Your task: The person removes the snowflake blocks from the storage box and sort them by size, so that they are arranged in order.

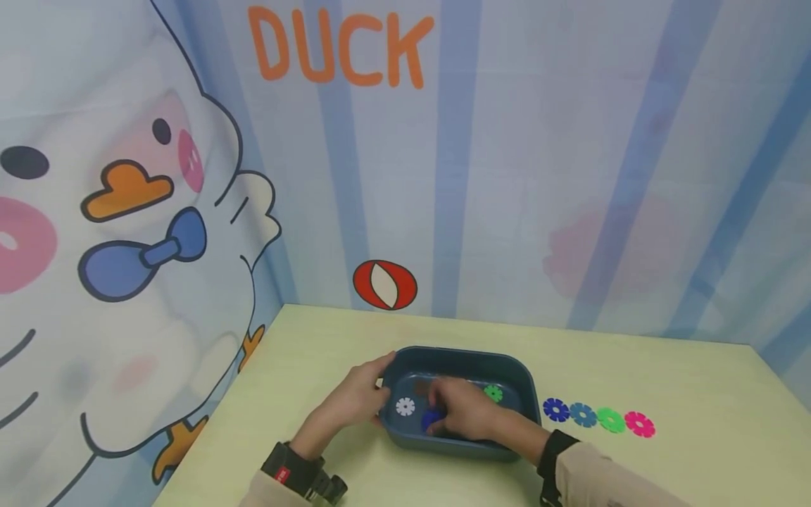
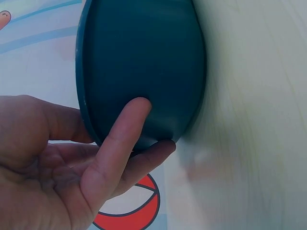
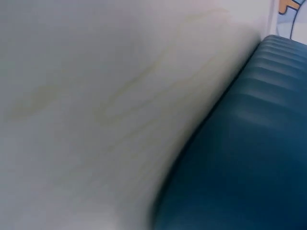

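Note:
A dark blue-green plastic basin (image 1: 456, 445) stands on the table. My left hand (image 1: 357, 391) grips its left end; in the left wrist view fingers (image 2: 120, 143) lie against the outer wall and the rim runs between them and the rest of the hand. My right hand (image 1: 465, 408) reaches down inside the basin, its fingers curled at a blue snowflake disc (image 1: 431, 421), which they partly cover. Beside it lie a white snowflake disc (image 1: 405, 406), a green one (image 1: 493, 393) and a brown piece (image 1: 421, 387). The right wrist view shows the basin's outer wall (image 3: 249, 158), with no hand.
On the pale table (image 1: 697, 394), right of the basin, a row of notched discs holds a dark blue disc (image 1: 556, 410), a lighter blue disc (image 1: 583, 415), a green disc (image 1: 611, 420) and a pink disc (image 1: 640, 424). A printed cloth (image 1: 507, 176) hangs behind.

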Demonstrator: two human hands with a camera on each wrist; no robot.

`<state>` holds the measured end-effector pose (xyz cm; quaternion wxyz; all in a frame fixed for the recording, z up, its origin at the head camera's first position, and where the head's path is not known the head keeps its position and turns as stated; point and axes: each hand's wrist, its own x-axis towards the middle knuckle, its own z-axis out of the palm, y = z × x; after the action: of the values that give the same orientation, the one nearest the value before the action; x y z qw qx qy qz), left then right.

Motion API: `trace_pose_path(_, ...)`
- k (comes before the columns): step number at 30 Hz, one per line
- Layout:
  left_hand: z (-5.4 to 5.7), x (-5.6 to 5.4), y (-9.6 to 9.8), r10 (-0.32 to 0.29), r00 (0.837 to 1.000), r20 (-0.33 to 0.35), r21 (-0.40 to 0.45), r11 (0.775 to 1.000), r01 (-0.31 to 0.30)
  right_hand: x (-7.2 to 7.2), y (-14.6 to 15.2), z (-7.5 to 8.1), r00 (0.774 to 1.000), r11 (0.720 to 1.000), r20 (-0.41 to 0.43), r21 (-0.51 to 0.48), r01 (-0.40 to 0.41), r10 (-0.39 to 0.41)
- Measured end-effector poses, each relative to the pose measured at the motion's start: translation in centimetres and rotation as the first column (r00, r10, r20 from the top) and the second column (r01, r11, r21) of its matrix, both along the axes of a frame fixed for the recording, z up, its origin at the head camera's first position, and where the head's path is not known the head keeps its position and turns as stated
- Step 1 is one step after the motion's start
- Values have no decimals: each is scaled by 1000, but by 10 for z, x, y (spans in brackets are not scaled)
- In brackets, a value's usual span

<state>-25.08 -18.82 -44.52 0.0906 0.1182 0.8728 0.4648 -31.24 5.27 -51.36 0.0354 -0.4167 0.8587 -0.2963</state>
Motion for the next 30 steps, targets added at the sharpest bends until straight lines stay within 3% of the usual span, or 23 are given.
trace_pose_path(5,-3,0,2,-3,1000,7,2,1000,3,10,11,20,995,1000,93,11,-20,19)
trace_pose_path(6,-4,0,2,-3,1000,7,-1,1000,3,16,13,32,992,1000,127,14,-8,6)
trace_pose_path(9,-3,0,3,0,1000,6,-2,1000,0,24,19,55,988,999,149,4,36,-36)
trace_pose_path(12,-2,0,3,9,1000,3,-2,1000,-9,25,26,65,987,996,136,11,84,-84)
trace_pose_path(16,0,0,3,13,1000,5,-5,1000,-13,25,38,69,987,996,137,16,87,-88)
trace_pose_path(22,1,0,3,10,1000,-1,-5,1000,-10,22,62,70,978,996,208,-75,41,-24)
trace_pose_path(30,1,0,2,9,1000,-6,-4,1000,-9,23,86,85,959,988,282,-138,74,-32)
